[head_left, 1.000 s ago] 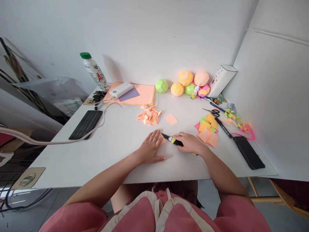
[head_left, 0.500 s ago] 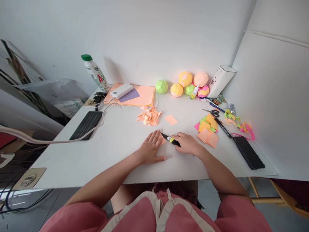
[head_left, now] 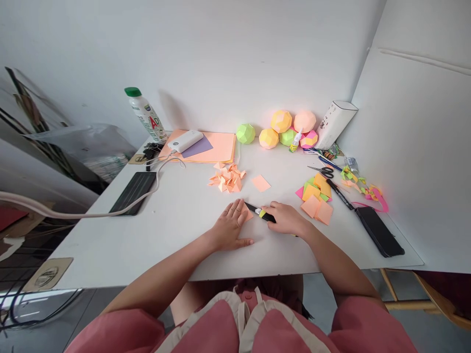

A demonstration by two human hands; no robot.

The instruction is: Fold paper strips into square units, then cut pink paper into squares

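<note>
My left hand (head_left: 231, 226) lies flat on the table, fingers stretched out, pressing on a small peach paper (head_left: 248, 214) that is mostly hidden under it. A black and yellow utility knife (head_left: 265, 214) is gripped in my right hand (head_left: 285, 217), its dark blade pointing left and touching the visible edge of the paper. Beyond the hands a single peach square (head_left: 261, 183) lies flat. Left of it is a pile of folded peach paper pieces (head_left: 227, 177). To the right, several coloured paper squares (head_left: 315, 195) overlap in a loose stack.
Scissors (head_left: 324, 170), a black marker (head_left: 339, 194) and a black pouch (head_left: 379, 233) lie to the right. Faceted paper balls (head_left: 281, 121) and a glue bottle (head_left: 295, 142) stand along the wall. A cable (head_left: 91, 214) crosses the left side near a black device (head_left: 133, 193).
The view has shifted very slightly. Both hands, the knife and the paper stay almost in the same place.
</note>
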